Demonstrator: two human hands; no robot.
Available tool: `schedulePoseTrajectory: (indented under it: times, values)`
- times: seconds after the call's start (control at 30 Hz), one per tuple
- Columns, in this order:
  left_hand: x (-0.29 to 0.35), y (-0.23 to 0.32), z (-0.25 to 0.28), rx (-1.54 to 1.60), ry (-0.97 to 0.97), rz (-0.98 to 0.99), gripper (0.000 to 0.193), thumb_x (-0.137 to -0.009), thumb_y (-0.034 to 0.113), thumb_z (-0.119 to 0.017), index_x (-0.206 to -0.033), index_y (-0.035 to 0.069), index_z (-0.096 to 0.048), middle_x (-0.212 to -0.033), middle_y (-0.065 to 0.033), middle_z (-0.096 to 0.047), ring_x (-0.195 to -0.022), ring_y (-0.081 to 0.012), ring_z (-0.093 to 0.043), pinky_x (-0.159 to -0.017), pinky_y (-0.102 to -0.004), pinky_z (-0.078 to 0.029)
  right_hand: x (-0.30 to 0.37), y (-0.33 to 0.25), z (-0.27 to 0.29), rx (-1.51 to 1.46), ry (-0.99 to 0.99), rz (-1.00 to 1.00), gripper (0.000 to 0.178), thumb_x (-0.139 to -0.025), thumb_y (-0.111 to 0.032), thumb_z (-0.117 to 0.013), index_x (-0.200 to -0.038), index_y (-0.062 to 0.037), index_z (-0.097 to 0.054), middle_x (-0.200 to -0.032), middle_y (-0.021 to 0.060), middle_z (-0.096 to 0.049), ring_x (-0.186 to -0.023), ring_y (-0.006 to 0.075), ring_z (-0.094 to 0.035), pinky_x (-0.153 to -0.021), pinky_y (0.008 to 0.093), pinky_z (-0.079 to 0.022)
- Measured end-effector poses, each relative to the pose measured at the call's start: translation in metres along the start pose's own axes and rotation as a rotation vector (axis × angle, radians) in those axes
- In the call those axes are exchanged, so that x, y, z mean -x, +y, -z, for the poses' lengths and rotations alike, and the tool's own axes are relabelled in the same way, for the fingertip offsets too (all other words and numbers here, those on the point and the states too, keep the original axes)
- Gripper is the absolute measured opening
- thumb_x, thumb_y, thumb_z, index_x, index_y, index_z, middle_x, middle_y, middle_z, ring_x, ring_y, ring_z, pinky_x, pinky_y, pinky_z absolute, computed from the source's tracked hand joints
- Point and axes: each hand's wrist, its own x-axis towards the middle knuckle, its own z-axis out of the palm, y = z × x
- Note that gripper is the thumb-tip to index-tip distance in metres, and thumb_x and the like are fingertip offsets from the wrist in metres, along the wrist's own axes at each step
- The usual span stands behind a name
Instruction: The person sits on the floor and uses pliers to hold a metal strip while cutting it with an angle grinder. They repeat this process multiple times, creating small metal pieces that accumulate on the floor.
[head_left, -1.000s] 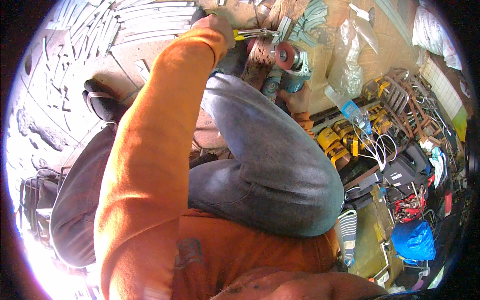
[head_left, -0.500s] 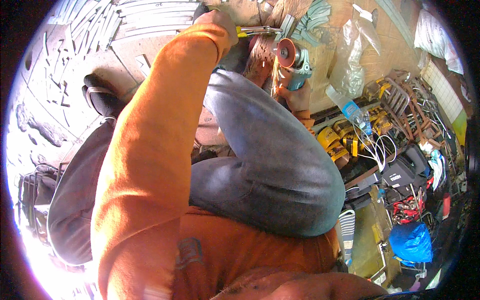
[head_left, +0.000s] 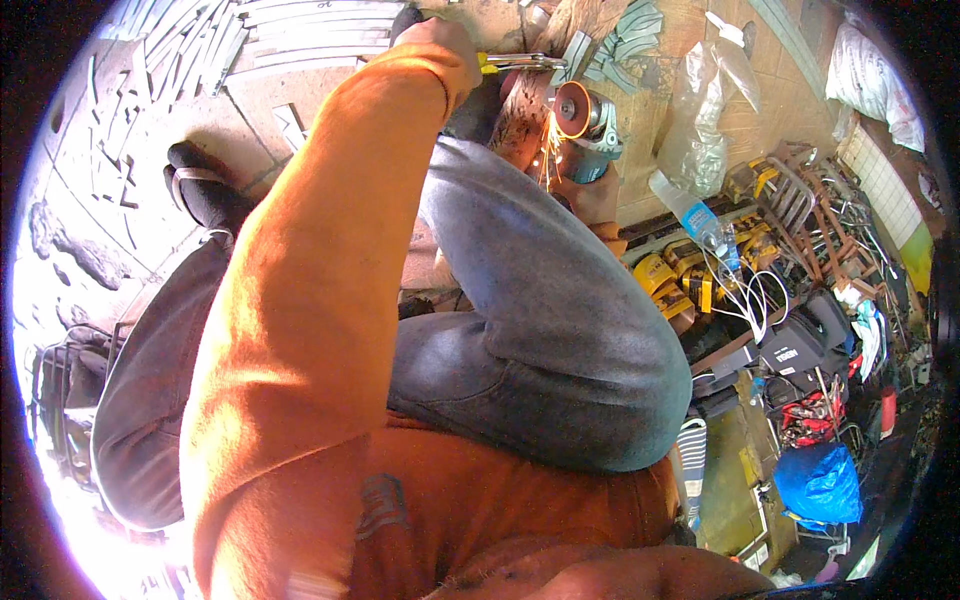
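Note:
My left hand (head_left: 447,38) reaches far forward in an orange sleeve and is closed on a pair of yellow-handled pliers (head_left: 522,62). Their jaws point right, beside a pale flat metal strip (head_left: 574,55); whether they grip it I cannot tell. Just below, my right hand (head_left: 597,192), partly hidden behind my raised knee, is wrapped round the body of an angle grinder (head_left: 598,150). The grinder's orange-brown disc (head_left: 573,108) faces the pliers. Orange sparks (head_left: 550,150) stream down from the disc's left edge. A rough wooden log (head_left: 520,108) lies under the pliers.
Long pale metal strips (head_left: 315,35) lie in rows at the far left, with short offcuts (head_left: 115,175) nearer. Bent strips (head_left: 628,45) sit beyond the grinder. To the right are a clear plastic bag (head_left: 700,120), a water bottle (head_left: 695,212), yellow-black power tools (head_left: 690,265) and a blue bag (head_left: 820,483).
The sparks spread wider and show as scattered bright dots. The grinder and right hand have shifted very slightly; the left hand with the pliers stays nearly in place.

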Motion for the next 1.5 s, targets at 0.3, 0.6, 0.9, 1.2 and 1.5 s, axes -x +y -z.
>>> schedulePoseTrajectory:
  times: [0.3, 0.6, 0.9, 1.2, 1.5]
  values:
    - [-0.006, -0.003, 0.002, -0.043, -0.07, -0.061, 0.037, -0.082, 0.03, -0.072, -0.113, 0.011, -0.078, -0.12, -0.0156, -0.074, -0.114, -0.031, -0.07, -0.098, -0.0413, -0.056, 0.001, -0.007, 0.002, 0.075, 0.01, -0.066, 0.082, -0.063, -0.031, -0.095, -0.131, -0.0009, -0.058, -0.121, 0.0118, -0.07, -0.107, 0.0264, -0.068, -0.092, 0.0407, -0.054]
    - [-0.004, -0.001, 0.004, -0.082, -0.082, -0.091, 0.039, -0.084, 0.03, -0.069, -0.118, 0.011, -0.076, -0.123, -0.0174, -0.072, -0.118, -0.0318, -0.069, -0.101, -0.0421, -0.055, 0.007, -0.003, 0.002, -0.033, 0.016, -0.048, 0.066, -0.069, -0.015, -0.091, -0.126, -0.0007, -0.06, -0.116, 0.0093, -0.071, -0.101, 0.0205, -0.069, -0.082, 0.0346, -0.057]
    - [-0.004, 0.002, 0.003, -0.011, -0.047, -0.015, 0.037, -0.073, 0.022, -0.08, -0.108, 0.013, -0.08, -0.116, -0.0127, -0.076, -0.112, -0.0286, -0.072, -0.093, -0.0404, -0.058, 0.018, -0.006, 0.003, -0.246, 0.033, -0.278, 0.074, -0.068, -0.021, -0.093, -0.13, -0.0036, -0.057, -0.112, 0.0109, -0.072, -0.096, 0.0255, -0.07, -0.083, 0.038, -0.057]
    - [-0.009, -0.003, 0.001, -0.068, -0.06, -0.121, 0.036, -0.088, 0.026, -0.062, -0.117, 0.009, -0.076, -0.122, -0.0175, -0.073, -0.117, -0.0323, -0.069, -0.101, -0.0434, -0.055, 0.022, -0.037, 0.0, 0.286, 0.056, 0.055, 0.072, -0.069, -0.021, -0.094, -0.129, -0.0036, -0.058, -0.111, 0.0107, -0.072, -0.093, 0.0255, -0.071, -0.078, 0.0379, -0.058]
    - [-0.001, -0.001, 0.005, -0.099, -0.075, -0.13, 0.037, -0.09, 0.031, -0.063, -0.117, 0.009, -0.076, -0.123, -0.0169, -0.072, -0.117, -0.0319, -0.07, -0.1, -0.0427, -0.055, 0.024, -0.031, 0.002, 0.189, 0.026, 0.004, 0.073, -0.068, -0.021, -0.094, -0.129, -0.0032, -0.058, -0.112, 0.011, -0.072, -0.093, 0.0257, -0.071, -0.078, 0.038, -0.058]
